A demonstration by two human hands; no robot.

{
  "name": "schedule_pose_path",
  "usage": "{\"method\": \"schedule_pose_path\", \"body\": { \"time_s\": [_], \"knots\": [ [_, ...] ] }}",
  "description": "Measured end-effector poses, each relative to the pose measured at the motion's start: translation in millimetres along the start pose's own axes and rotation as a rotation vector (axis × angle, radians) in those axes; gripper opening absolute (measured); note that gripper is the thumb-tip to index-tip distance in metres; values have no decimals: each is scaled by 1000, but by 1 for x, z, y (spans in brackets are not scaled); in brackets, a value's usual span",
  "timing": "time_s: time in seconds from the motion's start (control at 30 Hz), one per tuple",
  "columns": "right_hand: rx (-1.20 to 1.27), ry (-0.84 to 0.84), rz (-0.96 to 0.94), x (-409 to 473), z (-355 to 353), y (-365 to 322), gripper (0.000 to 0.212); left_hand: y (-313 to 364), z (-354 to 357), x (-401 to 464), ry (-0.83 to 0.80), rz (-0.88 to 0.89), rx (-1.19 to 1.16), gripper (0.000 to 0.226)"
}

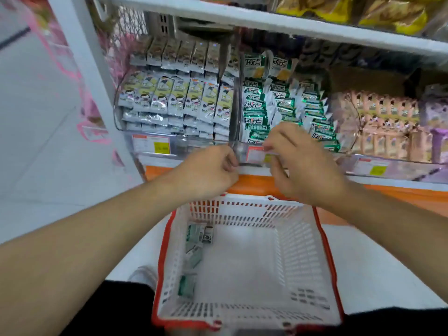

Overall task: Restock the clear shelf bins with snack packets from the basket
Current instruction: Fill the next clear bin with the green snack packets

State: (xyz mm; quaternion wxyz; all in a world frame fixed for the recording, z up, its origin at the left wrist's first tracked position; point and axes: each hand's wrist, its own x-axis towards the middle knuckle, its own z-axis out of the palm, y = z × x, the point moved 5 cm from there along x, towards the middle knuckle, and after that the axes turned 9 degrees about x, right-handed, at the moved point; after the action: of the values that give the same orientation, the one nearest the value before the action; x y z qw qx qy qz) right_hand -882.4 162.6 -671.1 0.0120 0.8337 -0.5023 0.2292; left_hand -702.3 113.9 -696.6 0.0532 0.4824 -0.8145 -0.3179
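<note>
From the head view, your left hand (213, 169) is curled at the front lip of the clear shelf bins (238, 141), its fingertips bunched at the divider between two compartments; whether it pinches anything you cannot tell through the blur. Your right hand (298, 161) sits just beside it at the front edge of the middle bin, thumb and fingers drawn together over the orange-and-white price label (257, 154), and what they hold, if anything, is not clear. That middle bin is stacked with green-and-white snack packets (278, 107), while the bin to its left holds rows of grey-and-yellow packets (179, 98) standing upright, and the one to its right holds pale pink packets (388, 122). Above, a white shelf (291, 25) carries yellow bags (351, 8). Below your hands stands the white basket (298, 251) with its red rim, and a few green-and-white packets (194, 241) lie along its left wall, with one darker packet (208, 235) touching them near the far corner.
</note>
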Motion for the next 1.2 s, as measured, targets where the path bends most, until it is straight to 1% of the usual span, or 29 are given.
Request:
{"method": "schedule_pose_path", "body": {
  "time_s": [0.03, 0.07, 0.13, 0.17, 0.2, 0.23, 0.27, 0.33, 0.37, 0.43, 0.47, 0.53, 0.6, 0.63, 0.67, 0.7, 0.73, 0.8, 0.83, 0.87, 0.93, 1.0, 1.03, 1.1, 1.13, 1.17, 1.2],
  "knots": [
    [12, -128, -29, -16, 22, -18, 21, -10, 8, -5, -18, -30, 86, 10],
    [33, -278, -21, -32, 47, -32, 24, -22, 16, -9, -41, -63, 191, 15],
    [82, -626, 94, -62, 103, -50, 36, -52, 35, -19, -145, -170, 399, 24],
    [100, -778, 169, -77, 133, -52, 43, -68, 44, -23, -197, -237, 455, 31],
    [116, -903, 244, -88, 162, -54, 50, -86, 53, -25, -230, -309, 472, 44],
    [138, -1000, 316, -97, 190, -55, 56, -100, 59, -29, -255, -387, 469, 58],
    [168, -1078, 387, -103, 216, -58, 61, -113, 65, -29, -272, -454, 443, 66],
    [257, -1154, 523, -114, 265, -65, 68, -137, 85, -22, -330, -516, 321, 67],
    [325, -1151, 591, -118, 287, -70, 69, -150, 98, -17, -364, -528, 222, 70],
    [476, -1106, 740, -125, 328, -80, 75, -170, 125, -11, -453, -561, 103, 87],
    [559, -1080, 813, -129, 343, -84, 81, -178, 136, -10, -467, -577, 76, 95],
    [683, -1040, 908, -137, 375, -90, 92, -186, 147, -9, -445, -626, 104, 108],
    [747, -1015, 974, -140, 398, -92, 101, -189, 150, -8, -450, -676, 92, 114],
    [754, -986, 999, -139, 405, -91, 102, -190, 151, -5, -465, -689, 72, 116],
    [750, -957, 1025, -138, 408, -89, 98, -193, 152, -3, -481, -692, 63, 118],
    [743, -929, 1057, -137, 409, -88, 88, -196, 152, -1, -499, -696, 66, 119],
    [743, -899, 1096, -137, 409, -86, 74, -198, 153, 0, -513, -699, 72, 119],
    [764, -819, 1154, -136, 401, -82, 42, -200, 155, 2, -527, -690, 90, 120],
    [763, -785, 1158, -137, 399, -79, 32, -199, 154, 1, -529, -691, 86, 122],
    [760, -759, 1159, -138, 396, -74, 28, -199, 154, 1, -522, -690, 82, 123],
    [829, -746, 1209, -139, 381, -65, 29, -198, 153, 2, -514, -679, 78, 121],
    [1028, -740, 1323, -136, 354, -59, 32, -192, 149, 0, -495, -653, 52, 117],
    [1140, -732, 1358, -132, 337, -57, 42, -187, 146, -3, -485, -636, 45, 115],
    [1270, -738, 1336, -121, 298, -52, 68, -179, 141, -6, -489, -612, 53, 109],
    [1288, -754, 1294, -115, 278, -49, 74, -179, 139, -8, -497, -594, 68, 106],
    [1291, -768, 1246, -107, 258, -47, 73, -176, 136, -10, -512, -589, 97, 102],
    [1287, -779, 1204, -101, 239, -44, 67, -173, 131, -14, -536, -594, 133, 97]
  ]
}}
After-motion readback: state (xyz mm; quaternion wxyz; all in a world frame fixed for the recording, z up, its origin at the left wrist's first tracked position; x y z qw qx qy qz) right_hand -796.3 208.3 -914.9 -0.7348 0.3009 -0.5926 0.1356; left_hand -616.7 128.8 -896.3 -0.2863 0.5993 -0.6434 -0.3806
